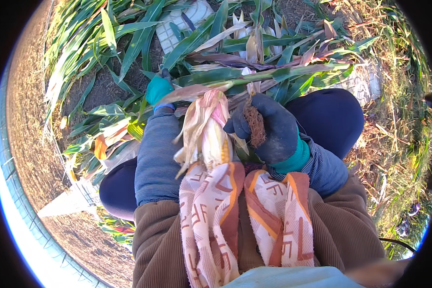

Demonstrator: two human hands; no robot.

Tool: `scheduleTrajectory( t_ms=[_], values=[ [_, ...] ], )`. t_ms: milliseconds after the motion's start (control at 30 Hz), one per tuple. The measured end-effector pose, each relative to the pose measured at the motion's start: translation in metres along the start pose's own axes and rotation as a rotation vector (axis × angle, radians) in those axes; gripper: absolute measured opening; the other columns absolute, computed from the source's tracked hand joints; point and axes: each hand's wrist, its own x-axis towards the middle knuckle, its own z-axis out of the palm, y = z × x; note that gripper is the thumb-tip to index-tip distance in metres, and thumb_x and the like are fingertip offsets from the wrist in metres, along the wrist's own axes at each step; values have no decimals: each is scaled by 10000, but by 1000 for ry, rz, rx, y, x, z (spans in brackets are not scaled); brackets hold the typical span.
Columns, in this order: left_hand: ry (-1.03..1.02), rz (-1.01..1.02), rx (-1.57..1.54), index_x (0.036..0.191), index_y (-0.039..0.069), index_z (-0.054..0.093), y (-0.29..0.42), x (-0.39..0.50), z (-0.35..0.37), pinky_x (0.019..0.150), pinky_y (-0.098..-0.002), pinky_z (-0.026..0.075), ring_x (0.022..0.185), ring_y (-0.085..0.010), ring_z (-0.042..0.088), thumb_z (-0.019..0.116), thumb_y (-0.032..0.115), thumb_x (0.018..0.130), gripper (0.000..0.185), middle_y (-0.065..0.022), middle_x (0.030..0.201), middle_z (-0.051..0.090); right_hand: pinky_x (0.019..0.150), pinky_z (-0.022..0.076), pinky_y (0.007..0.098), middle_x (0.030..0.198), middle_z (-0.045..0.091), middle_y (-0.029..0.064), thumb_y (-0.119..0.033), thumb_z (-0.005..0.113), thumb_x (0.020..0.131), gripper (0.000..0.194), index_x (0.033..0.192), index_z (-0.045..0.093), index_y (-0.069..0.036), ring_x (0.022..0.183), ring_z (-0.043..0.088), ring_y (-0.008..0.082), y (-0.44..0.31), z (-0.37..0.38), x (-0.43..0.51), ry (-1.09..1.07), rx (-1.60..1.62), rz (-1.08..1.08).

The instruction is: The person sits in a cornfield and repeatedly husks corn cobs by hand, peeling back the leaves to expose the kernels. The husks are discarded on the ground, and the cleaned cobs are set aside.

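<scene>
A maize ear (216, 144) in pale dried husk, with some yellow kernels showing near its tip, lies in front of my chest. It hangs from a maize stalk (262, 75) that runs across the picture beyond my knees. My left hand (159, 90), in a teal and dark glove, is at the stalk's leaves to the left of the ear; leaves hide its fingers. My right hand (273, 126), in a dark coated glove with a teal cuff, is closed around reddish-brown corn silk (254, 124), to the right of the ear.
Cut maize plants with green leaves (136, 39) lie ahead and to the left. More husked ears (253, 43) lie beyond the stalk. A white woven sack (176, 28) shows under the leaves. Dry grass (385, 144) covers the ground at right. A patterned scarf (216, 216) hangs below the ear.
</scene>
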Motion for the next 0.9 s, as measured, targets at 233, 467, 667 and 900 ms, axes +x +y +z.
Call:
scheduleTrajectory(
  t_ms=[233, 467, 667, 900],
  values=[
    [-118, 97, -222, 1124, 43, 702, -22, 8, 22, 817, -478, 515, 959, -398, 677, 607, 517, 917, 525, -237, 1060, 702, 1027, 451, 503, 1058, 632, 177, -313, 466, 1019, 394, 1218, 550, 17, 1073, 602, 345, 29, -35, 30, 199, 585, 73],
    [227, 222, -998, 1018, -2, 655, 15, -58, -79, 802, -321, 514, 875, -191, 661, 678, 204, 931, 224, -135, 958, 712, 878, 557, 338, 1063, 668, 111, -61, 753, 831, 373, 1150, 570, 1, 965, 673, 208, 45, -42, 81, 200, 821, 27],
    [165, 766, -1013, 1133, 15, 624, 60, -168, -106, 868, -312, 526, 970, -168, 638, 729, 12, 846, 305, -102, 1116, 658, 1022, 463, 440, 1190, 613, 178, -219, 563, 951, 306, 1171, 542, -8, 1122, 595, 285, 63, -34, 97, 102, 27, -214],
    [144, 555, -994, 1185, 6, 585, 84, -161, -68, 854, -330, 548, 979, -227, 651, 848, 122, 749, 522, -137, 1095, 647, 1108, 395, 504, 1290, 567, 229, -276, 450, 1016, 390, 1285, 505, 1, 1213, 548, 357, 90, -28, 101, -389, 1244, 40]
  ],
)
